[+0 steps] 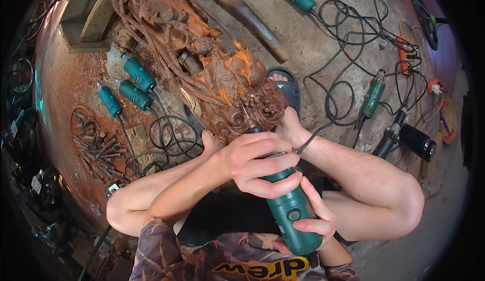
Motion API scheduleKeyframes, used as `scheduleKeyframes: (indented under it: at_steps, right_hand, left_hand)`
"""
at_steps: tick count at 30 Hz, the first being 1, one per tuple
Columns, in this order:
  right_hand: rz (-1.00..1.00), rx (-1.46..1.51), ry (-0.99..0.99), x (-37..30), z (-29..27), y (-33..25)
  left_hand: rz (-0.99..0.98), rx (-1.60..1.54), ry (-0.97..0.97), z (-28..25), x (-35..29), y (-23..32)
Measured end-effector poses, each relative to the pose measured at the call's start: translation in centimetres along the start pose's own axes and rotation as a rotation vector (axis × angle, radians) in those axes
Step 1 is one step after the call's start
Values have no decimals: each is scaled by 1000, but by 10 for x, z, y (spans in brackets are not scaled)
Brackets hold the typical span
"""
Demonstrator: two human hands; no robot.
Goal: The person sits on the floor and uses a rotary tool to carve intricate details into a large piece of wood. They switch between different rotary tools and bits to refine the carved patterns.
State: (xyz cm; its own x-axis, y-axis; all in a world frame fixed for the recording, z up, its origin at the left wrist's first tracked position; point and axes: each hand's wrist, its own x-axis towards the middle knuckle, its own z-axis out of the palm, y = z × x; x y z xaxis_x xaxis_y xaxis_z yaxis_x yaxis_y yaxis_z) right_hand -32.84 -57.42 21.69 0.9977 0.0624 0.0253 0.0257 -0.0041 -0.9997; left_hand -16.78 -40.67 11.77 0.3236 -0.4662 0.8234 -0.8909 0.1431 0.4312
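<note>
Both of my hands hold a green electric die grinder (289,211), its nose toward a dark reddish-brown wood carving (222,89). My left hand (260,161) wraps round the front of the grinder, close to the carving's near end. My right hand (319,215) grips the rear of the body, thumb lying near a round cap on its side. A thin metal shaft runs from the nose to curled, flower-like relief (263,105); the bit's tip cannot be made out. The carving lies between my feet and stretches away to the upper left.
Several more green grinders (136,74) lie left of the carving beside a pile of bits (98,147). Another grinder (374,96) rests at right among tangled black cords (348,33) and an orange power strip (404,55). A wooden pole (247,18) lies beyond the carving.
</note>
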Motion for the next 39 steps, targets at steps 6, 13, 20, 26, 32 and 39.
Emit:
scheduleKeyframes:
  at_steps: [6, 13, 20, 26, 32, 39]
  right_hand:
    - [-17, -38, 46, 9, 4, 9]
    - [11, -31, 54, 13, 2, 17]
    - [17, -203, -120, 17, -8, 16]
    - [17, -194, -68, 18, -7, 16]
    - [37, -201, -72, 20, -10, 12]
    - [62, 18, 4, 16, -9, 12]
  left_hand:
    - [7, -2, 45, 4, -9, -9]
    - [-55, 20, 23, 4, -6, -13]
    - [-71, 17, 17, 4, -7, -13]
    - [-71, 35, 32, 6, -8, -12]
    - [-73, 43, 21, 5, -8, -12]
    - [-60, 47, 19, 6, -7, -11]
